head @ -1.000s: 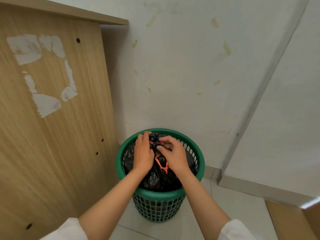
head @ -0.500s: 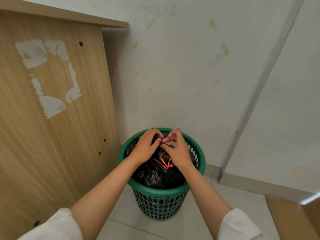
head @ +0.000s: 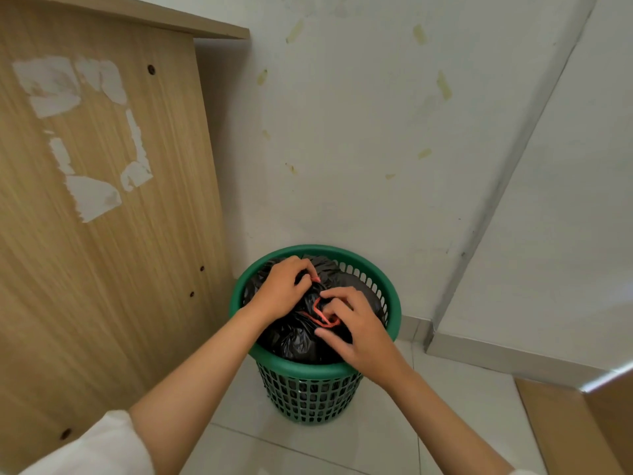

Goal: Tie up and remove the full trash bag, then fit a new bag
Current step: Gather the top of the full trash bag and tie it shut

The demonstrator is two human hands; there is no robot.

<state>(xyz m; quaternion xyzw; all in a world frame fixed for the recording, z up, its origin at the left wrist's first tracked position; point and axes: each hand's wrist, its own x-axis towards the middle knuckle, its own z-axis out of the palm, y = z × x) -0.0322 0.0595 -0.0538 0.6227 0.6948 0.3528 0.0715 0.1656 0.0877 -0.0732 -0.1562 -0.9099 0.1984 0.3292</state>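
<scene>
A full black trash bag [head: 291, 334] sits inside a green lattice bin [head: 308, 395] on the tiled floor. An orange-red drawstring [head: 320, 315] runs across the gathered top of the bag. My left hand [head: 281, 289] rests on the back left of the bag and pinches one end of the drawstring between its fingertips. My right hand [head: 356, 323] is lower and nearer to me, with its fingers hooked into a loop of the same string.
A tall wooden panel [head: 102, 217] with torn paper patches stands close on the left of the bin. White walls meet in a corner behind it. A brown cardboard piece [head: 582, 430] lies at the bottom right on the floor.
My hands have drawn apart: the right one has pulled toward me with a loop of drawstring, the left one stays at the bag's back. The view has shifted slightly.
</scene>
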